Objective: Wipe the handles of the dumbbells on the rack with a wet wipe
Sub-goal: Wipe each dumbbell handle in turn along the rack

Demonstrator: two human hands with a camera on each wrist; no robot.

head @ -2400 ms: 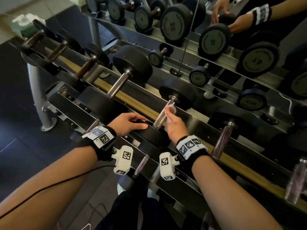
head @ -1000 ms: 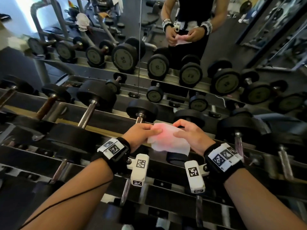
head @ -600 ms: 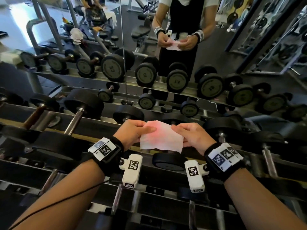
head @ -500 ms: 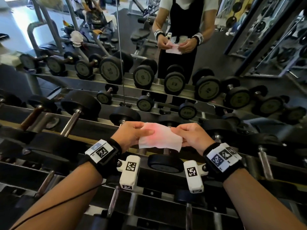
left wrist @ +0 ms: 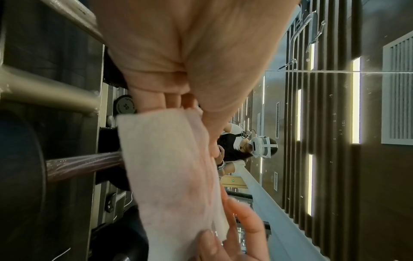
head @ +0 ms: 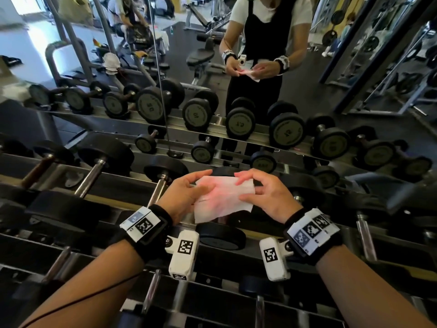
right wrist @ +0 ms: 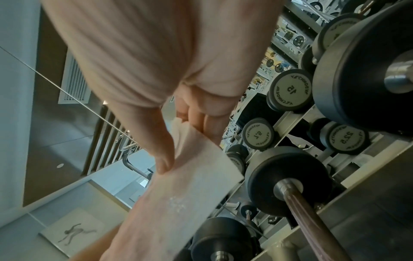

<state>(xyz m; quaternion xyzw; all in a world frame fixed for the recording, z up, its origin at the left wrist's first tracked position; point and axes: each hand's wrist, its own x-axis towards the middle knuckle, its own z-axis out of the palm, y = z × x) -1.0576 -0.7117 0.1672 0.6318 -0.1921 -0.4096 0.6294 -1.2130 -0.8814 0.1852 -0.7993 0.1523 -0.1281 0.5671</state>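
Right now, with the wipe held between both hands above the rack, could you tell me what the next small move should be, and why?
Probably fold the wet wipe over once. Both the left hand and right hand hold it spread flat in the air, off any dumbbell handle, so it looks mid-refold; a compact pad would likely wrap the next handle better.

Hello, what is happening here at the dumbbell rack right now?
A person stands at a dumbbell rack facing a mirror and holds a wet wipe between both hands. The left hand grips its left side, and the right hand pinches its right edge. The wipe is spread out in the air above the rack and touches no handle at this moment. One dumbbell handle lies just beside the left hand, and other dumbbells rest along the rack.
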